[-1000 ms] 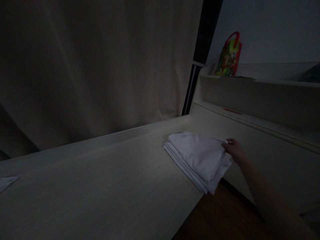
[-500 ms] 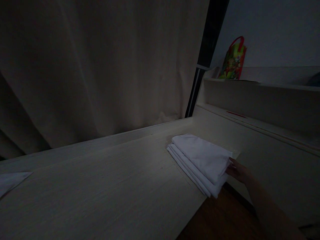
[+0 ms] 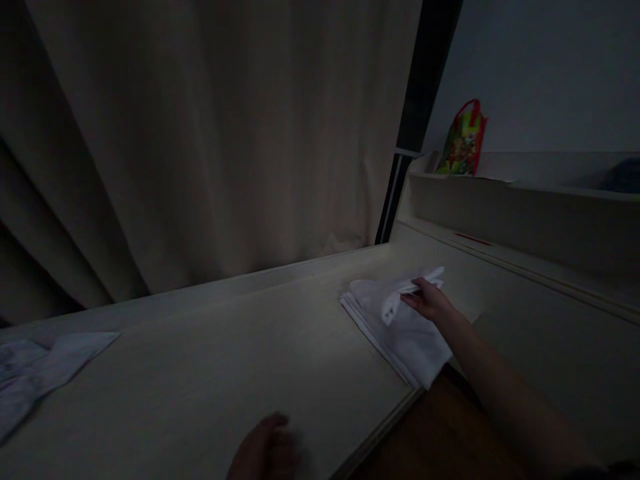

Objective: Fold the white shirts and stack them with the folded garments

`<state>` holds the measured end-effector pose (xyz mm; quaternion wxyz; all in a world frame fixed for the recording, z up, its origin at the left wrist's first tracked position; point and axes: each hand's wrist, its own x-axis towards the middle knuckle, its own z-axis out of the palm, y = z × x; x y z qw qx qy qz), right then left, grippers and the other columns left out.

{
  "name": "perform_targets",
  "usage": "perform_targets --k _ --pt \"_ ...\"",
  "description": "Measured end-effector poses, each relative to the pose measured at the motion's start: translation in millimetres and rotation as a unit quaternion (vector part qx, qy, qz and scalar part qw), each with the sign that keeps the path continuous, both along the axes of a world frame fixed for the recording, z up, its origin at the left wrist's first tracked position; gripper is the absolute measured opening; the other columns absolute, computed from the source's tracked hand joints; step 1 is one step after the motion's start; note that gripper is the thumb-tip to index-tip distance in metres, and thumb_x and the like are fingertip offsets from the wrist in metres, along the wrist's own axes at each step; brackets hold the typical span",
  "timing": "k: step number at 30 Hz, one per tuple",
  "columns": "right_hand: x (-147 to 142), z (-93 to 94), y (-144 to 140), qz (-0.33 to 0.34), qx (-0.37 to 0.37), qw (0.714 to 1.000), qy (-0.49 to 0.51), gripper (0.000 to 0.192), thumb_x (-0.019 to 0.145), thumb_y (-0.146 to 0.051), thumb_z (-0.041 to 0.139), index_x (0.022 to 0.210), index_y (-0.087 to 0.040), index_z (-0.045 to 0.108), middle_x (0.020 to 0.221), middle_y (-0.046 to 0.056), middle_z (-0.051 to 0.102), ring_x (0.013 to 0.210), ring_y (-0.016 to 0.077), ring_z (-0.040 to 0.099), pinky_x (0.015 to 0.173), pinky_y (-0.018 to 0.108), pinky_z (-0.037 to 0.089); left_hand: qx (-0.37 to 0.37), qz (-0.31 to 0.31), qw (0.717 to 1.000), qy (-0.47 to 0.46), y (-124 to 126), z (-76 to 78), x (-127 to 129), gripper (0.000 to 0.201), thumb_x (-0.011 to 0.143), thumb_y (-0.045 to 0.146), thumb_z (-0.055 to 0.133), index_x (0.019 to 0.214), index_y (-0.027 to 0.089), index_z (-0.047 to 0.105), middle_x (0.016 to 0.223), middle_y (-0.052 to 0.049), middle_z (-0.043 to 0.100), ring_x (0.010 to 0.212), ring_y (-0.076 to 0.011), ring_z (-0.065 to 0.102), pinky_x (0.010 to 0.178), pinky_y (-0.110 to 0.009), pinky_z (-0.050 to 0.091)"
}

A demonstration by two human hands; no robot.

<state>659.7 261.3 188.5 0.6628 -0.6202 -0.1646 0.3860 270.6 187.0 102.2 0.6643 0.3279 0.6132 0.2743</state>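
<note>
A stack of folded white cloths (image 3: 417, 350) lies near the right end of the white tabletop, its front corner at the edge. My right hand (image 3: 424, 299) grips the top white cloth (image 3: 393, 303), fingers closed on its edge, and holds that edge raised above the stack. Part of this cloth bends back over the pile. My left hand (image 3: 267, 450) is low in the view, over the front of the tabletop and away from the stack. Its fingers look curled but are blurred. Nothing shows in it.
Another pale, crumpled cloth (image 3: 45, 373) lies at the left of the tabletop (image 3: 220, 360). A long curtain (image 3: 240, 147) hangs behind. On the ledge to the right stands a green and red bag (image 3: 463, 140); a thin red object (image 3: 473, 239) lies below it.
My right hand has lifted the edge of the top cloth and moved up and left with it. My left hand has come into view at the bottom. The view has turned slightly left.
</note>
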Motion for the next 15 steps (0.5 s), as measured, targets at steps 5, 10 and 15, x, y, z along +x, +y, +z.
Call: perform_targets --k 5,10,15 --pt "-92.1 61.5 9.7 0.058 0.095 0.992 0.053 0.011 0.083 -0.01 0.047 0.086 -0.02 0.044 0.072 -0.001 0.065 0.068 0.0145 0.067 0.063 0.032 0.061 -0.084 -0.15 0.925 -0.339 61.1 61.8 77.9 0.083 0.072 0.078 0.035 0.119 0.01 0.046 0.108 -0.017 0.065 0.091 -0.0295 0.067 0.071 -0.042 0.054" --pt "-155.2 79.9 -2.4 0.127 0.121 0.982 0.073 0.008 0.083 -0.012 0.051 0.086 -0.018 0.048 0.073 0.002 0.067 0.069 0.0167 0.068 0.062 0.03 0.061 -0.043 -0.099 0.927 -0.36 82.5 118.6 68.2 0.09 0.072 0.079 0.026 0.122 0.006 0.043 0.099 -0.017 0.067 0.087 -0.0288 0.067 0.068 -0.04 0.055" --pt "-202.0 62.3 -10.3 0.171 0.091 0.979 0.066 0.005 0.082 -0.014 0.051 0.086 -0.018 0.05 0.069 0.002 0.067 0.062 0.0165 0.068 0.059 0.03 0.06 0.004 -0.101 0.946 -0.308 88.6 131.8 -0.9 0.054 0.079 0.05 0.042 0.109 0.007 0.054 0.085 -0.015 0.068 0.075 -0.0248 0.068 0.063 -0.035 0.056"
